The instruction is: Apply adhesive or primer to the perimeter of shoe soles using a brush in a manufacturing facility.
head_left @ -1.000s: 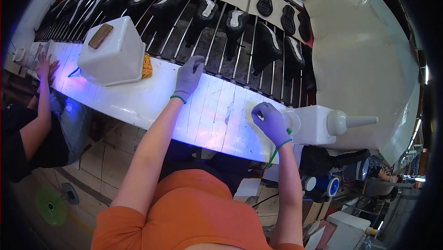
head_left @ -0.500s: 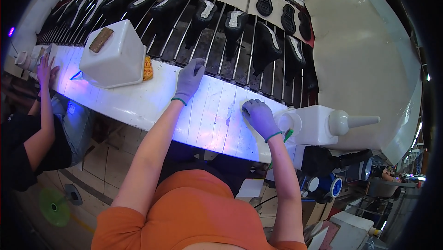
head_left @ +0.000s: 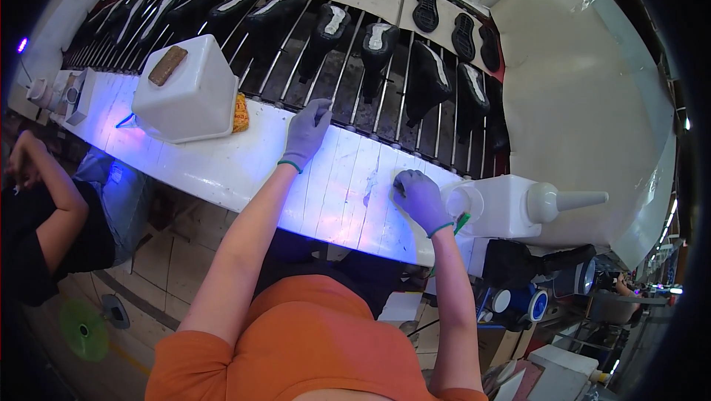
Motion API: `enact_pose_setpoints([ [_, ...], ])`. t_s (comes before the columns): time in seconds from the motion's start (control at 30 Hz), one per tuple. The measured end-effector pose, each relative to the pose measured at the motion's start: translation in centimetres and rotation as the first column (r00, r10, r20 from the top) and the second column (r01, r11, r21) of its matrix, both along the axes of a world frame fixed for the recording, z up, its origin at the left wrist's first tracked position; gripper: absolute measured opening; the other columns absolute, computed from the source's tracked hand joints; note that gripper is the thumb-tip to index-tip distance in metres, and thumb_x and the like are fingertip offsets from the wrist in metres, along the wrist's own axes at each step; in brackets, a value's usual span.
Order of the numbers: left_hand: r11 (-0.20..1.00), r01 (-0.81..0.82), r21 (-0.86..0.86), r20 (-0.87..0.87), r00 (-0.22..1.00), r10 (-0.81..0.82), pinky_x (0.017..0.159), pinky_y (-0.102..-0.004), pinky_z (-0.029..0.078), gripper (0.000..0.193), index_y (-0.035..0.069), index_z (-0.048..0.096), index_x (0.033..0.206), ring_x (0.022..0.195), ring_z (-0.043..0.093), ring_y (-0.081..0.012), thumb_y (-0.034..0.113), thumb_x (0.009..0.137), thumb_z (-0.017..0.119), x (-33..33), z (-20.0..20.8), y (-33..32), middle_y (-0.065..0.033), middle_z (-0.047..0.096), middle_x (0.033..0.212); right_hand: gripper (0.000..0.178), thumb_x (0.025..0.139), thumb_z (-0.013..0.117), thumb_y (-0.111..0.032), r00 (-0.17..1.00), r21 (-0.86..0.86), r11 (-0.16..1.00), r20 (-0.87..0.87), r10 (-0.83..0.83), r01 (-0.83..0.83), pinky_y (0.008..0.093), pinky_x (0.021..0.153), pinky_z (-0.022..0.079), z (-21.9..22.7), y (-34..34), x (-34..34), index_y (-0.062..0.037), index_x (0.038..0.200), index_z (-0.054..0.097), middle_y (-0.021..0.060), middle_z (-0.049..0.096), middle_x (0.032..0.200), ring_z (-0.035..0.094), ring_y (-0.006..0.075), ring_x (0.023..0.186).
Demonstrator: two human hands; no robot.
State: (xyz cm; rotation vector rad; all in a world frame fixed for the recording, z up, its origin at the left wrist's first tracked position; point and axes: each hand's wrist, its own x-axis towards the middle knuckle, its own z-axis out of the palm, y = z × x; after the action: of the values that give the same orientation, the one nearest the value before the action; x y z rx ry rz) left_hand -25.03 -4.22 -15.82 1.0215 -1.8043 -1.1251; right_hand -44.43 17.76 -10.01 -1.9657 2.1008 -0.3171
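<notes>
My left hand, in a pale grey glove with a green cuff, is at the table's far edge beside the roller conveyor. Its fingers are loosely bent and slightly apart, with nothing visible in them. My right hand, gloved the same way, is low over the white table. Its fingers are curled in; whatever they may hold is hidden. Just right of it lies a white plastic bottle with a long nozzle. Black shoe uppers on lasts, with white strips on their undersides, lie across the metal rollers ahead.
Black shoe soles line the shelf behind the conveyor. A white square container with a brown block on top stands left, beside an orange-yellow cloth. A co-worker's arm is at far left. A pale panel closes the right side.
My right hand has shifted slightly nearer to me. My left hand has hardly moved. The co-worker's hands have drawn back from the table toward their body.
</notes>
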Motion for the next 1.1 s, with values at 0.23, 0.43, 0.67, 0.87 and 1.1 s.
enact_pose_setpoints([
  [0.23, 1.0, -0.005, -0.013, 0.006, 1.0, 0.005, 0.073, -0.0304, 0.053, 0.028, 0.006, 0.061, 0.115, 0.081, 0.069, -0.0208, 0.013, 0.088, 0.063, 0.0, 0.0, -0.1, -0.012, 0.07, 0.09, 0.014, 0.078, 0.064, -0.014, 0.995, -0.004, 0.998, 0.088, -0.055, 0.056, 0.042, 0.072, 0.05, 1.2, 1.6, 0.3, -0.0053, 0.086, 0.057, 0.0123, 0.062, 0.083, 0.061, 0.0317, 0.082],
  [0.43, 1.0, -0.006, -0.019, -0.003, 1.0, 0.006, 0.073, -0.0304, 0.053, 0.027, 0.006, 0.061, 0.115, 0.08, 0.069, -0.0208, 0.013, 0.089, 0.063, 0.1, -0.2, -0.1, -0.0115, 0.07, 0.089, 0.01, 0.079, 0.064, -0.01, 0.974, -0.032, 0.991, 0.192, -0.122, 0.131, 0.0401, 0.072, 0.05, 3.5, 3.0, 0.6, -0.0049, 0.085, 0.058, 0.0104, 0.064, 0.084, 0.062, 0.0291, 0.082],
  [0.67, 0.999, 0.003, -0.039, -0.001, 1.0, -0.003, 0.069, -0.0295, 0.052, 0.025, 0.007, 0.062, 0.114, 0.075, 0.067, -0.0185, 0.012, 0.089, 0.063, -0.1, 0.1, 0.0, -0.01, 0.069, 0.085, 0.022, 0.081, 0.069, -0.018, 0.953, -0.074, 0.976, 0.244, -0.18, 0.203, 0.0409, 0.077, 0.05, 3.0, 3.0, 0.6, -0.0039, 0.098, 0.064, 0.0123, 0.065, 0.09, 0.062, 0.0294, 0.088],
  [0.87, 0.999, 0.004, -0.042, -0.002, 1.0, -0.004, 0.069, -0.0295, 0.052, 0.026, 0.007, 0.062, 0.114, 0.074, 0.067, -0.0177, 0.012, 0.089, 0.063, 0.1, 0.0, 0.0, -0.0098, 0.069, 0.085, 0.028, 0.082, 0.069, -0.019, 0.972, 0.016, 0.978, 0.103, -0.21, 0.21, 0.0407, 0.085, 0.048, 1.3, 0.6, 1.2, -0.0047, 0.105, 0.064, 0.013, 0.063, 0.099, 0.059, 0.0323, 0.097],
  [1.1, 0.999, -0.009, -0.053, -0.004, 1.0, 0.009, 0.068, -0.0298, 0.052, 0.026, 0.008, 0.062, 0.114, 0.073, 0.067, -0.0183, 0.012, 0.089, 0.062, 0.1, -0.2, -0.1, -0.0103, 0.069, 0.084, 0.017, 0.082, 0.066, -0.015, 0.992, -0.024, 0.992, -0.019, -0.126, 0.126, 0.0413, 0.08, 0.048, -0.4, -0.2, 1.2, -0.0063, 0.096, 0.062, 0.0117, 0.061, 0.093, 0.058, 0.0308, 0.092],
])
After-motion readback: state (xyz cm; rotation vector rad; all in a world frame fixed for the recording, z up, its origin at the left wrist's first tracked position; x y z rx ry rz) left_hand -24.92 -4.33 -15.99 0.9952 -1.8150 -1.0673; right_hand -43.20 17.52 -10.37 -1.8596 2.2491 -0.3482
